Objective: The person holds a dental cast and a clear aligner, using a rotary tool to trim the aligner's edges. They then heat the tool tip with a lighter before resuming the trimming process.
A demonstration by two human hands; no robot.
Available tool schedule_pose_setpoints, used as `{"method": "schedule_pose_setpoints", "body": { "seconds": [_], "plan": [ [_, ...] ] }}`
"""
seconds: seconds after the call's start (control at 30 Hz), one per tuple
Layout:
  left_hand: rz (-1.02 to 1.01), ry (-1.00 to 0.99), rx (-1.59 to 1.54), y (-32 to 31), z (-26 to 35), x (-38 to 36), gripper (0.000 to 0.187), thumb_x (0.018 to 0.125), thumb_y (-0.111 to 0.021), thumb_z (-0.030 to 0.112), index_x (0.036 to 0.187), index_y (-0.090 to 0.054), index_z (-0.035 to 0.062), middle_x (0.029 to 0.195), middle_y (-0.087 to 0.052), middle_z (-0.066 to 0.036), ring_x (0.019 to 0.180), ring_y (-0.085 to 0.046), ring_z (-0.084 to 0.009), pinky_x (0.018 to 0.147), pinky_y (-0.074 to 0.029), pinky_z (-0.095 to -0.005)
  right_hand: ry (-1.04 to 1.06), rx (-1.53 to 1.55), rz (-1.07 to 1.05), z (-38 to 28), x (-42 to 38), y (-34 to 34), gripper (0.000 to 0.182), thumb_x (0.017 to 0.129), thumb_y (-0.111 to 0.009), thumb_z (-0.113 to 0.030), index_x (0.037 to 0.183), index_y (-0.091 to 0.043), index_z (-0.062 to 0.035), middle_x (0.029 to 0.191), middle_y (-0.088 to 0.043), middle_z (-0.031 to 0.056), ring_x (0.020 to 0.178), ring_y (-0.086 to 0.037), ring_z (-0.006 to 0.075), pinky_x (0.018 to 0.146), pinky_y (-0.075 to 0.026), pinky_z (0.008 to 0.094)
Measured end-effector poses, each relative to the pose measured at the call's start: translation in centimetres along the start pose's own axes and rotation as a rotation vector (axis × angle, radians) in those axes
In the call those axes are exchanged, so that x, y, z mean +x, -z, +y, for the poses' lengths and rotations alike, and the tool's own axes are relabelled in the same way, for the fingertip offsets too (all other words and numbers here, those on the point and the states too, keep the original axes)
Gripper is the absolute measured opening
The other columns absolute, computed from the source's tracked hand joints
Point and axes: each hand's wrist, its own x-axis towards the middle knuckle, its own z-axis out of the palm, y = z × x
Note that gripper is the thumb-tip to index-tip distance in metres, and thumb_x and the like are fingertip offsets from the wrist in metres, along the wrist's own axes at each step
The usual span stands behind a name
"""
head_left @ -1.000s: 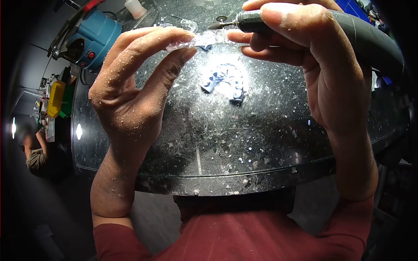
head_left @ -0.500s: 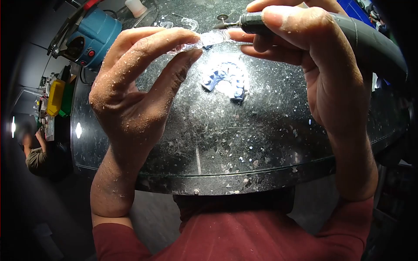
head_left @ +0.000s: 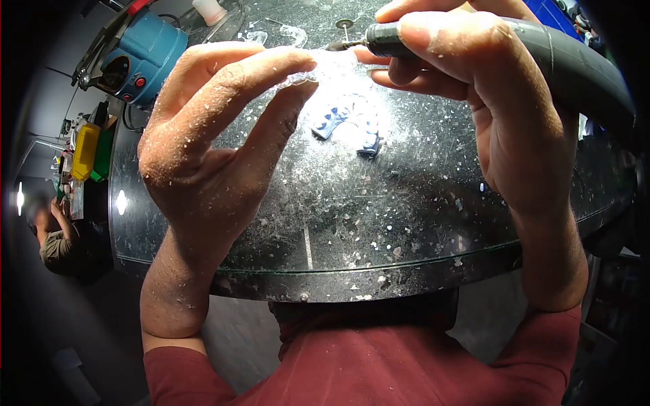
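Observation:
Between thumb and fingers, my left hand (head_left: 217, 122) pinches a clear dental aligner (head_left: 335, 64), washed out by the bright light. My right hand (head_left: 487, 74) is wrapped round a dark rotary handpiece (head_left: 387, 39). The tool's dark bit (head_left: 336, 46) is at the aligner's upper edge; whether it touches cannot be made out. Fingertips of the right hand lie close to the aligner's right end. Below on the bench sits a blue dental arch model (head_left: 367, 132). Pale dust and specks cover my left hand and forearm.
The dark bench (head_left: 325, 223) is strewn with white chips. Clear trimmed pieces (head_left: 293, 35) and a small disc on a shank (head_left: 345, 26) lie at the back. A blue machine (head_left: 145, 57) stands back left. Beyond a yellow bin (head_left: 85, 150), another person (head_left: 61, 240) sits far left.
The aligner has turned and shifted slightly in my left hand. The handpiece has moved a little left, its bit now lower against the aligner's edge. The blue model stays put.

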Motion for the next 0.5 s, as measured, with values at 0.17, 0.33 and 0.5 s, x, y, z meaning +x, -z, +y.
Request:
{"method": "schedule_pose_setpoints", "body": {
  "seconds": [0.17, 0.33, 0.5],
  "plan": [
    [-0.032, 0.001, -0.003, 0.2, 0.1, 0.1, 0.029, 0.076, -0.074, -0.006, 0.103, -0.070, 0.0027, 0.099, -0.068, -0.007, 0.094, -0.062, -0.0173, 0.083, -0.050, -0.0307, 0.024, 0.007, -0.014, 0.1, 0.3, -0.7, 0.044, 0.089, -0.069, -0.027, 0.120, -0.056, 0.0012, 0.099, -0.065, 0.0137, 0.102, -0.067, 0.0220, 0.088, -0.055, 0.0331],
    [0.080, 0.269, -0.374, -0.8, -0.8, -0.6, 0.024, 0.081, -0.070, -0.007, 0.105, -0.065, -0.0020, 0.099, -0.068, -0.012, 0.097, -0.066, -0.0182, 0.089, -0.053, -0.0300, 0.068, -0.002, -0.035, 0.1, 2.2, -0.8, 0.045, 0.089, -0.070, -0.028, 0.120, -0.055, 0.0009, 0.098, -0.065, 0.0137, 0.102, -0.066, 0.0217, 0.088, -0.055, 0.0332],
    [0.099, 0.477, -0.723, -1.1, -1.2, -0.8, 0.031, 0.084, -0.068, -0.005, 0.113, -0.059, -0.0014, 0.098, -0.069, -0.013, 0.098, -0.067, -0.0192, 0.088, -0.054, -0.0313, 0.084, -0.410, 0.100, -1.3, 2.4, -3.2, 0.035, 0.087, -0.072, -0.022, 0.109, -0.059, 0.0020, 0.090, -0.064, 0.0093, 0.083, -0.062, 0.0139, 0.078, -0.053, 0.0297]
  ]
}}
